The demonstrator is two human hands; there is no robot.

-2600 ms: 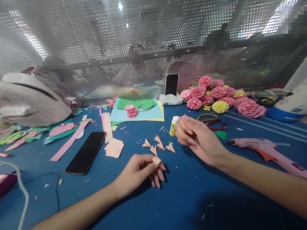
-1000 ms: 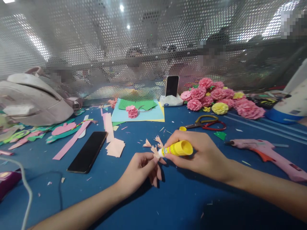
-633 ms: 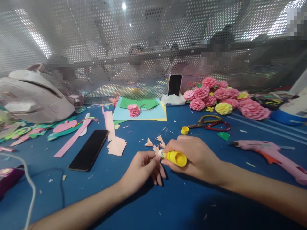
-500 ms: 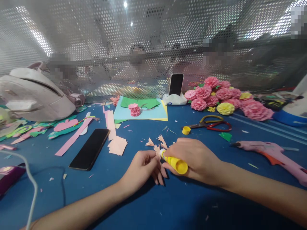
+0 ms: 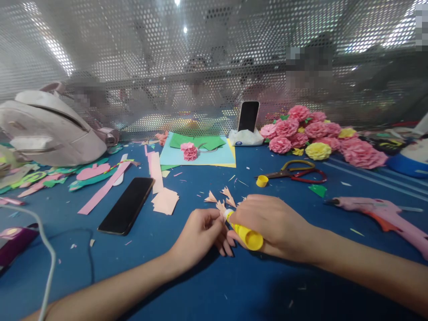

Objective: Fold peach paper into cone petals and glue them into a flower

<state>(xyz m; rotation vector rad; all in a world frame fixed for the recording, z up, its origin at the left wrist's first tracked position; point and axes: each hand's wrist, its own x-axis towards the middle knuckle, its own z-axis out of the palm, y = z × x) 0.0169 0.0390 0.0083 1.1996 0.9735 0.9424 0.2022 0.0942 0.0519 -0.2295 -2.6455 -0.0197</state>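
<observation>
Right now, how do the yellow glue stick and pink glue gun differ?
The yellow tubular glue stick is in the right hand; the pink pistol-shaped glue gun lies on the blue table. The glue stick is shorter and straight; the glue gun is longer, with an orange trigger. Both are colourful.

No lettering legible from here: the blue emblem point(image 5: 239, 143) on the white tissue packet point(image 5: 251, 137) is too small to read, and the print point(image 5: 230, 217) on the yellow glue stick point(image 5: 246, 235), partly hidden by the right hand point(image 5: 274, 223), is blurred
</observation>
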